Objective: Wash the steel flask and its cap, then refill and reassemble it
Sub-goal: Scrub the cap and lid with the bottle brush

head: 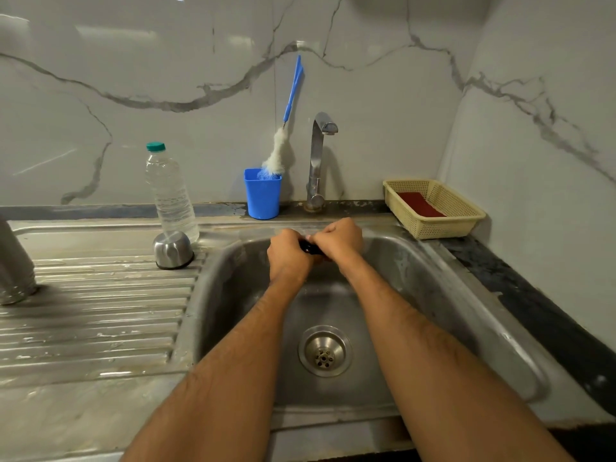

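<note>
Both my hands meet over the far part of the steel sink (433,271), below the tap (318,161). My left hand (288,258) and my right hand (338,243) are closed around a small black part (308,247), probably the flask's inner stopper; most of it is hidden by my fingers. No water stream is visible from the tap. The steel flask body (15,261) stands at the far left edge of the drainboard, partly cut off. The steel cup-shaped cap (173,250) rests upside down on the drainboard by the sink's left rim.
A clear water bottle (170,195) with a green cap stands behind the steel cap. A blue cup (262,193) holds a bottle brush (283,141) with a blue handle. A cream basket (433,208) with a red scrub pad sits at the right. The drain (325,351) lies between my forearms.
</note>
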